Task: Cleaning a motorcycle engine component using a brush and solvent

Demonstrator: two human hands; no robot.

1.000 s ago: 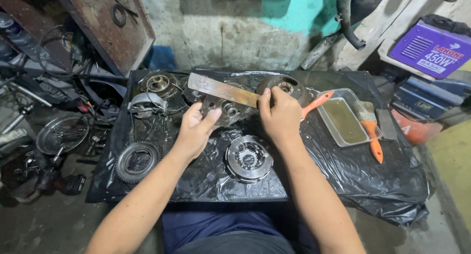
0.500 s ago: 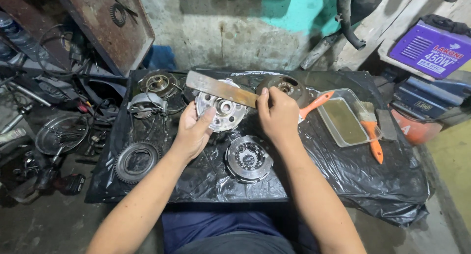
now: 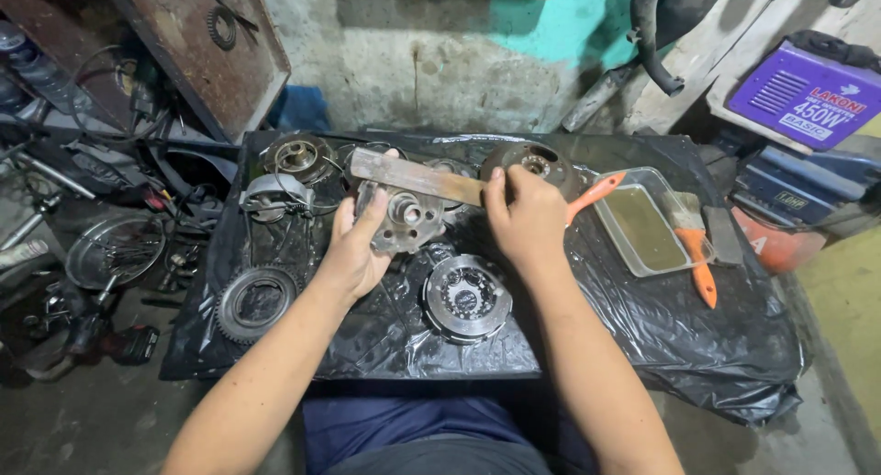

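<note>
The left hand (image 3: 353, 255) grips a round metal hub part (image 3: 404, 220), tilted up just above the table (image 3: 642, 337), which is covered in black plastic. The right hand (image 3: 525, 220) is closed around an orange-handled tool (image 3: 592, 197), beside a flat rusty metal bar (image 3: 418, 177). The part looks greasy, so it could slip and drop onto the round clutch plate (image 3: 466, 298) below. An elbow bump might spill the tray of dirty liquid (image 3: 642, 225) nearby.

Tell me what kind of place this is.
Probably a small motorcycle or engine repair workshop: greasy round metal parts lie on a black plastic sheet, the left hand holds a metal hub, and a wheel lies beside it.
</note>
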